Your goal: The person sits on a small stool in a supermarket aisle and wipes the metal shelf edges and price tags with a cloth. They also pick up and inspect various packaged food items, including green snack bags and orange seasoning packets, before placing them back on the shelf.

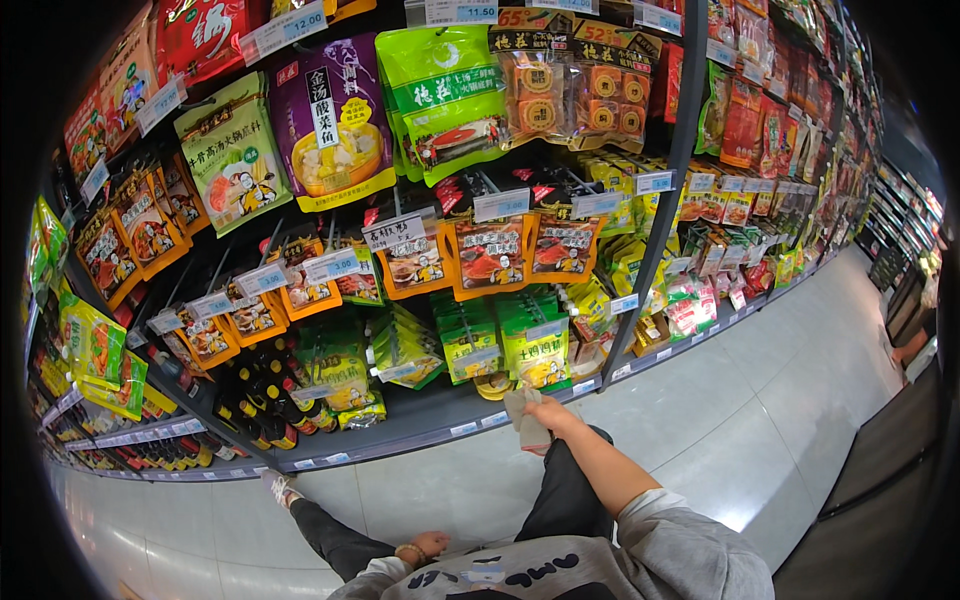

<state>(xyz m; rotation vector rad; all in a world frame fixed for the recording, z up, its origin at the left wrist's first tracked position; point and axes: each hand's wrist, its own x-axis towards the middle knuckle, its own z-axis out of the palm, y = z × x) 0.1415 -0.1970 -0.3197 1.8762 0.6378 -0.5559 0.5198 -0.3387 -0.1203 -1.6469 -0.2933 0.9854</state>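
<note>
My right hand [551, 415] grips a folded grey cloth [531, 424]. It hangs in front of the bottom shelf's edge, close to the green seasoning bags [534, 360] and a round yellow item [492, 388]. Down by my lap is my left hand [430, 542], with a beaded bracelet on the wrist. Its fingers look curled and partly hidden, and no object shows in it. Between the hands runs the shelf's front edge [390, 448], lined with price tags.
Hanging packets crowd the rack above, including orange-edged seasoning pouches [491, 255] and a purple bag [330, 124]. Dark-bodied bottles [274, 405] stand at lower left. A dark upright post [660, 225] divides the shelving. Grey floor tiles [720, 397] extend rightward, and another person's arm [911, 346] shows far right.
</note>
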